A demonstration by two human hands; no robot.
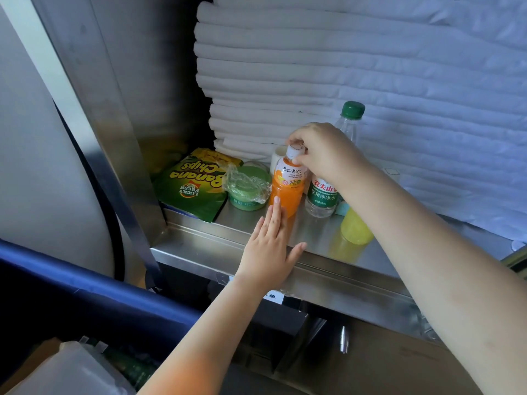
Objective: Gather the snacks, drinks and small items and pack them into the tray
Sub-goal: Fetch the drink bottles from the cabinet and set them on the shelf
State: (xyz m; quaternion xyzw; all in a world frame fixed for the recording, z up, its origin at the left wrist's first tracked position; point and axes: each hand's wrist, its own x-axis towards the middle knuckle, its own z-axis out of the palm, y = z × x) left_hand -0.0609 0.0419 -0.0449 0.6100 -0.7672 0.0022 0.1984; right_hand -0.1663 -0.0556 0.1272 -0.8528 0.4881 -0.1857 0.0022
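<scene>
nearest the camera, bottom left, there's some clear plastic wrapping (71, 369), can't tell what's under it, and a dark blue cloth (85, 289) running across behind it.

above that the left hand (271, 246) reaches up to a stainless steel shelf (199, 243). it lies flat and open, fingers straight, thumb splayed along the shelf's front lip, and the fingertips touch the lower side of the orange mogu mogu bottle (288, 186). not gripping anything, just resting against it.

the mogu mogu bottle stands upright on the shelf near the front edge. the right hand (322, 149) comes in from the right and sits on top of it, fingers curled round the white cap and pinching it.

just beside it on the right is a water bottle (322, 198) with a green label and green cap, upright, partly behind the right wrist. a yellow drink bottle (356, 228) sits nearer the front, mostly hidden under the right forearm.

left of the orange bottle there's a round green tub (248, 189) with crinkled plastic film over it, touching or nearly touching the bottle. further left a green and yellow banana chips bag (194, 186) lies flat in the shelf corner, its print upside down from here.

a white cup (277, 158) peeks out behind the orange bottle, and at the back there's a tall stack of folded white towels (285, 81).
</scene>
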